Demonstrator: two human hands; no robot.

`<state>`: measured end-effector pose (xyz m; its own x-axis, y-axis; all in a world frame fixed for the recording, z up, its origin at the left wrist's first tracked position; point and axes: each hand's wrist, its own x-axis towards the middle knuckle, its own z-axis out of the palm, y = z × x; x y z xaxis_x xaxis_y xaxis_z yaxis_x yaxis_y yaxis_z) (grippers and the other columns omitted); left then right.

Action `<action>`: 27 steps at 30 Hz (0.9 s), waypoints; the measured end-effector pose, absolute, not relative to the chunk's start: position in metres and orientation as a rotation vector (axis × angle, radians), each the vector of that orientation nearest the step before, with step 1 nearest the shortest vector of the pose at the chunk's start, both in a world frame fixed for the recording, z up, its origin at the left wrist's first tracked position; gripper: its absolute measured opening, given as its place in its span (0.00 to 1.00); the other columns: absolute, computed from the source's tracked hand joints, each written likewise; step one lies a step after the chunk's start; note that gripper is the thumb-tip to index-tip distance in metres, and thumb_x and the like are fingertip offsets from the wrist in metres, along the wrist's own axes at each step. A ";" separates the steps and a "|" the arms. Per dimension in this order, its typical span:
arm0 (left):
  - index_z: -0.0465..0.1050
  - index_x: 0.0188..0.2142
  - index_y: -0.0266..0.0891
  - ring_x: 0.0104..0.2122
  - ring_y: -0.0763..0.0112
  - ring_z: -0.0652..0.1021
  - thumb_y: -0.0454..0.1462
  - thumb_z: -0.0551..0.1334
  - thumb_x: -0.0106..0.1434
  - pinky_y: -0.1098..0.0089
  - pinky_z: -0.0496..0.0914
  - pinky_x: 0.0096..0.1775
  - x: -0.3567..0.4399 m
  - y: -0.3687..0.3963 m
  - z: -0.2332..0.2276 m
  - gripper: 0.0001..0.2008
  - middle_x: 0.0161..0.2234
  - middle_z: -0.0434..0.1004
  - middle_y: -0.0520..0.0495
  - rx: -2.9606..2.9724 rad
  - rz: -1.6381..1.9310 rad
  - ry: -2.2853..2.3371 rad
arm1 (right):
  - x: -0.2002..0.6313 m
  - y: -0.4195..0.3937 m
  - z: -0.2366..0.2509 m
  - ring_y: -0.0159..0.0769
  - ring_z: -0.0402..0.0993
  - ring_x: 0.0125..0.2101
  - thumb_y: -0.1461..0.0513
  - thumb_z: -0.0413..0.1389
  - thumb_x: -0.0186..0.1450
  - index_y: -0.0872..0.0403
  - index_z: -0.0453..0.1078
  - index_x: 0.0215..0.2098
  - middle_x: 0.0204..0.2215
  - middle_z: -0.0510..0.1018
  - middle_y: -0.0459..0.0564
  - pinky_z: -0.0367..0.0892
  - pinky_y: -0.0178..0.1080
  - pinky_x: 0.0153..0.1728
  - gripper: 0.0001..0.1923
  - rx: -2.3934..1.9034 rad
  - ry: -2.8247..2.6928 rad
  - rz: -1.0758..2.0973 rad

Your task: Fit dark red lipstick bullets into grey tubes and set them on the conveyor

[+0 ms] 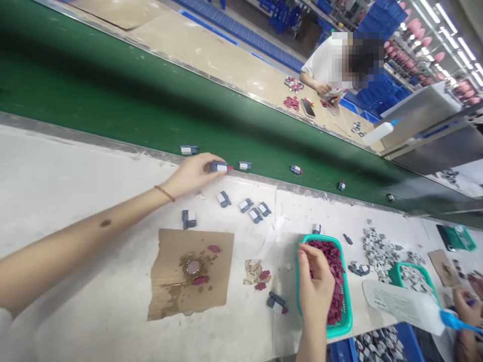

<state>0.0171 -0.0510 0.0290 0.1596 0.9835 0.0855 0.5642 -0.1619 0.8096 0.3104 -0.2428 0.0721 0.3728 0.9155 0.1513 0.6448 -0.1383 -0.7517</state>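
At about 10 o'clock, the left hand [190,176] is stretched out to the far edge of the white table [75,201]. Its fingertips [207,167] are pinched around a small grey and white block [219,167], which is held right at the metal lip beside the green belt [113,95]. A red string is worn on the wrist.

Another block [188,150] is seen on the belt at 11 o'clock from that hand, and one more [245,165] lies just past the held block at 3 o'clock. More small pieces are spread along the belt toward the right, well apart from each other.

Near the hand, on the table, a few loose blocks [254,209] are laid at 4 o'clock, and one [188,219] at 6 o'clock. Below these, a brown card [169,291] with a sticky puddle and red bits is laid flat. Wide bare table is left at 9 o'clock, with open room there.

At about 5 o'clock, the right hand [315,286] is placed over the near edge of a teal basket [341,327] filled with dark red pieces [334,266]. The fingers are curled down into the red pieces and are touching them; whether one is gripped cannot be told. A block [276,301] lies just beside the basket at 9 o'clock.

At 3 o'clock, a heap of grey and white parts [379,249] and a second teal basket [413,276] are seen. Another person's hand [466,306] is seen at the right edge. A person in a white shirt [324,63] is seated across the belt at 1 o'clock.
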 end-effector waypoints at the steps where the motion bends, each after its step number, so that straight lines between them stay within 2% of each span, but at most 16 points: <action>1: 0.77 0.46 0.36 0.46 0.51 0.76 0.47 0.60 0.58 0.59 0.69 0.49 0.017 -0.033 0.021 0.22 0.47 0.79 0.38 1.898 0.838 1.509 | 0.330 -0.247 0.073 0.43 0.74 0.36 0.54 0.52 0.65 0.53 0.74 0.38 0.36 0.78 0.54 0.68 0.44 0.38 0.13 -1.960 -1.390 0.336; 6: 0.72 0.52 0.31 0.56 0.40 0.66 0.45 0.56 0.61 0.48 0.59 0.57 0.028 0.012 -0.005 0.25 0.53 0.72 0.31 2.268 0.726 1.661 | 0.388 -0.252 0.058 0.50 0.71 0.40 0.56 0.47 0.65 0.55 0.74 0.39 0.38 0.77 0.60 0.66 0.50 0.42 0.17 -2.255 -1.686 0.090; 9: 0.67 0.57 0.30 0.59 0.38 0.61 0.47 0.56 0.62 0.46 0.55 0.58 0.049 0.010 -0.005 0.29 0.58 0.66 0.29 2.432 0.737 1.527 | 0.390 -0.247 0.046 0.52 0.70 0.39 0.56 0.46 0.66 0.57 0.74 0.38 0.36 0.77 0.62 0.65 0.50 0.41 0.17 -2.328 -1.754 -0.023; 13: 0.69 0.54 0.32 0.54 0.43 0.67 0.41 0.57 0.63 0.47 0.59 0.56 0.089 0.008 0.002 0.23 0.52 0.71 0.31 2.407 0.632 1.199 | 0.388 -0.244 0.043 0.50 0.70 0.36 0.57 0.47 0.66 0.54 0.73 0.30 0.32 0.76 0.60 0.65 0.49 0.40 0.15 -2.287 -1.704 -0.013; 16: 0.74 0.45 0.30 0.50 0.46 0.71 0.35 0.57 0.62 0.48 0.63 0.54 0.112 0.012 0.007 0.15 0.47 0.72 0.31 2.310 0.625 1.174 | 0.386 -0.246 0.050 0.46 0.72 0.32 0.54 0.53 0.62 0.53 0.72 0.30 0.29 0.77 0.55 0.67 0.48 0.38 0.13 -2.181 -1.500 0.235; 19: 0.75 0.41 0.30 0.51 0.47 0.72 0.32 0.58 0.61 0.50 0.63 0.55 0.121 0.011 0.013 0.11 0.44 0.73 0.33 2.168 0.677 1.171 | 0.375 -0.251 0.061 0.43 0.76 0.33 0.52 0.60 0.59 0.54 0.74 0.36 0.30 0.80 0.53 0.71 0.45 0.36 0.14 -2.003 -1.173 0.534; 22: 0.73 0.47 0.29 0.50 0.50 0.74 0.34 0.56 0.64 0.52 0.65 0.55 0.113 0.000 0.020 0.14 0.46 0.73 0.33 1.961 0.765 1.192 | 0.349 -0.254 0.069 0.42 0.78 0.35 0.53 0.63 0.57 0.53 0.77 0.42 0.33 0.82 0.52 0.73 0.42 0.36 0.17 -1.843 -0.997 0.681; 25: 0.67 0.54 0.26 0.42 0.57 0.80 0.34 0.48 0.68 0.56 0.73 0.47 0.090 -0.025 0.026 0.20 0.46 0.75 0.33 1.702 0.817 1.215 | 0.309 -0.251 0.065 0.39 0.78 0.28 0.55 0.65 0.55 0.53 0.79 0.35 0.28 0.82 0.50 0.73 0.39 0.31 0.12 -1.724 -0.991 0.883; 27: 0.67 0.53 0.26 0.38 0.60 0.82 0.34 0.45 0.68 0.60 0.76 0.42 0.068 -0.049 0.029 0.21 0.42 0.79 0.34 1.561 0.824 1.210 | 0.278 -0.247 0.057 0.38 0.77 0.26 0.57 0.65 0.56 0.53 0.78 0.31 0.25 0.82 0.50 0.73 0.38 0.27 0.09 -1.626 -1.035 1.074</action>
<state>0.0677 -0.0487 0.0291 0.2803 0.9589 -0.0439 0.3103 -0.0472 0.9495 0.2779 -0.2470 0.0570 0.2714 0.9426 -0.1946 0.1597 -0.2434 -0.9567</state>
